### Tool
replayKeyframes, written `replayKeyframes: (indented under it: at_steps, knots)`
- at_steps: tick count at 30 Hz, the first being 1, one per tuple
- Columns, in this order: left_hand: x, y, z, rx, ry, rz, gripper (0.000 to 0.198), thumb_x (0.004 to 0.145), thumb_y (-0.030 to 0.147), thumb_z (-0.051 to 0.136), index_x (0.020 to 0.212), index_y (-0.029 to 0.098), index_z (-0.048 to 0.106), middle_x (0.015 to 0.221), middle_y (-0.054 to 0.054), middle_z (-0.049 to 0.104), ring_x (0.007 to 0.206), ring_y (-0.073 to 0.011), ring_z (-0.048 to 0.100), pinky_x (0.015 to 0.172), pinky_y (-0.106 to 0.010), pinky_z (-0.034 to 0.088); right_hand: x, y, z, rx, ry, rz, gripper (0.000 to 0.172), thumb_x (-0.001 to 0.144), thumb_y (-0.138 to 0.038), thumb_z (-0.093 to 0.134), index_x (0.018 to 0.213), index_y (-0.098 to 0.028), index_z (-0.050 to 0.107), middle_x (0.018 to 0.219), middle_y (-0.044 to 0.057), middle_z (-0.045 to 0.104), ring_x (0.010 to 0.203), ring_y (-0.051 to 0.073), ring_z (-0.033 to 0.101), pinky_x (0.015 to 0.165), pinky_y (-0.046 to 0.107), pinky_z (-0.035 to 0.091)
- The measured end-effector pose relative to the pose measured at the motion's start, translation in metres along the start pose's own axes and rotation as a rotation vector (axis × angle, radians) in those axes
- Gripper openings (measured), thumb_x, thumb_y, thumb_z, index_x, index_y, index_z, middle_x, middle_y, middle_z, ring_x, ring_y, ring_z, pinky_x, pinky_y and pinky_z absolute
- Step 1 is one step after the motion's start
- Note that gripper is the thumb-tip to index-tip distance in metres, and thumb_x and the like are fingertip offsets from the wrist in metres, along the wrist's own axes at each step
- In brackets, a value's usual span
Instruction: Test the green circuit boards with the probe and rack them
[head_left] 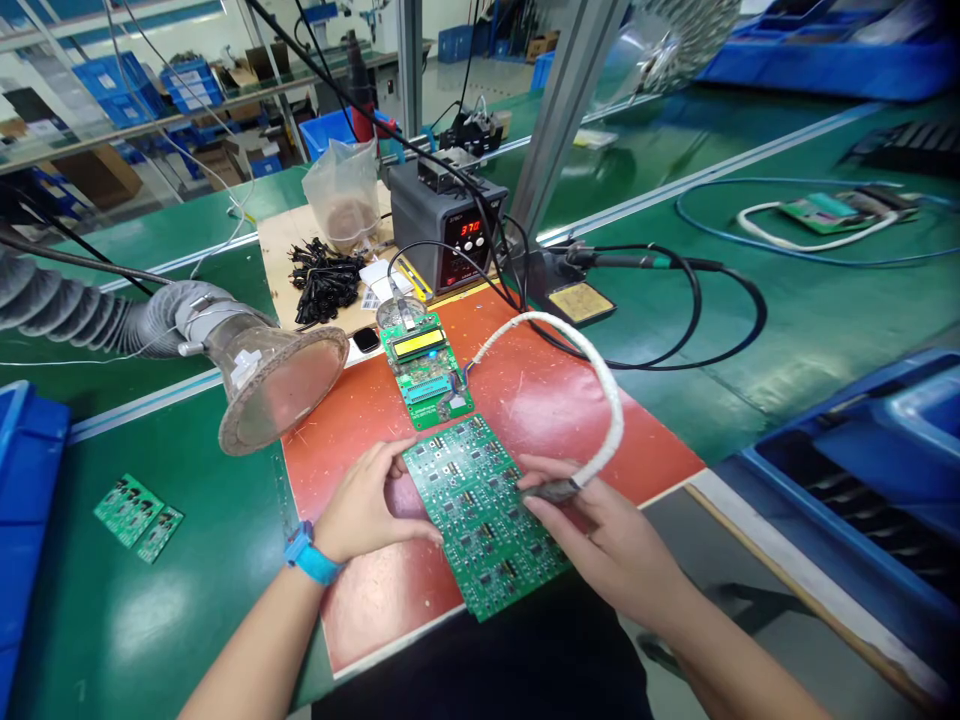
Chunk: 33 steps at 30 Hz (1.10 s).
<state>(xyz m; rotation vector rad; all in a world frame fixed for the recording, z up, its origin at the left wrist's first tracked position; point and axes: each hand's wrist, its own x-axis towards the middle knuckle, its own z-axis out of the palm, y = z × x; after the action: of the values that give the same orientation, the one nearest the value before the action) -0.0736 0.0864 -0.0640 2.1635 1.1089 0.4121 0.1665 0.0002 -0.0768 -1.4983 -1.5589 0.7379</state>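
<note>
A green circuit board panel (480,500), covered in repeated groups of small parts, lies tilted over the front of the red mat. My left hand (371,505), with a blue wristband, grips the panel's left edge, thumb and fingers apart along it. In my right hand (600,535) is a dark probe (553,490) at the end of a white sleeved cable (611,400). Its tip is over the panel's right part; I cannot tell whether it touches. The cable arches back to a green programmer board (427,372) with a yellow display and a teal socket, just beyond the panel.
A soldering station (450,225) reading 370 stands behind, its iron stand (574,295) to the right. A fume extractor hood (285,385) overhangs the mat's left. Black parts (326,280), small green boards (137,517) and blue bins (22,510) lie around.
</note>
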Motion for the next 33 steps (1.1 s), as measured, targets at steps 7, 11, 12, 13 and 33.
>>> replayKeyframes:
  at_steps: [7, 11, 12, 13, 33]
  knots:
    - [-0.001, 0.000, 0.001, -0.012, 0.010, 0.020, 0.096, 0.048, 0.058, 0.077, 0.129, 0.025, 0.036, 0.095, -0.003, 0.050, 0.082, -0.0196, 0.050, 0.074, -0.035, 0.045, -0.001, -0.003, -0.002, -0.033, -0.048, -0.067, 0.029, 0.087, -0.026, 0.046, 0.115, -0.023, 0.049, 0.094, 0.005, 0.063, 0.083, 0.016, 0.062, 0.074, 0.030, 0.053]
    - [-0.001, 0.001, 0.001, -0.015, 0.011, 0.016, 0.096, 0.049, 0.058, 0.076, 0.129, 0.026, 0.035, 0.096, -0.003, 0.051, 0.082, -0.0196, 0.050, 0.074, -0.035, 0.045, 0.001, -0.003, 0.000, -0.026, -0.058, -0.088, 0.028, 0.086, -0.024, 0.046, 0.114, -0.023, 0.049, 0.095, 0.005, 0.063, 0.082, 0.015, 0.062, 0.070, 0.027, 0.053]
    - [-0.002, 0.001, 0.001, -0.014, 0.010, 0.015, 0.095, 0.049, 0.058, 0.076, 0.129, 0.026, 0.036, 0.097, -0.004, 0.051, 0.083, -0.0198, 0.050, 0.074, -0.035, 0.045, 0.001, -0.003, 0.000, -0.022, -0.054, -0.093, 0.027, 0.086, -0.024, 0.046, 0.113, -0.022, 0.050, 0.094, 0.005, 0.063, 0.080, 0.015, 0.063, 0.068, 0.027, 0.054]
    - [-0.002, 0.002, 0.001, -0.012, 0.008, 0.012, 0.094, 0.050, 0.057, 0.076, 0.129, 0.025, 0.036, 0.097, -0.004, 0.051, 0.083, -0.0199, 0.050, 0.075, -0.035, 0.045, 0.002, -0.002, 0.001, -0.019, -0.050, -0.100, 0.026, 0.086, -0.024, 0.046, 0.111, -0.022, 0.051, 0.094, 0.005, 0.063, 0.078, 0.015, 0.063, 0.066, 0.026, 0.054]
    - [-0.036, 0.029, -0.017, -0.336, 0.052, 0.118, 0.066, 0.058, 0.058, 0.071, 0.110, 0.026, 0.048, 0.072, -0.001, 0.047, 0.060, -0.0154, 0.048, 0.050, -0.030, 0.043, 0.000, 0.002, -0.001, -0.011, -0.093, -0.067, 0.027, 0.086, -0.026, 0.046, 0.113, -0.022, 0.050, 0.094, 0.006, 0.063, 0.084, 0.016, 0.063, 0.073, 0.028, 0.054]
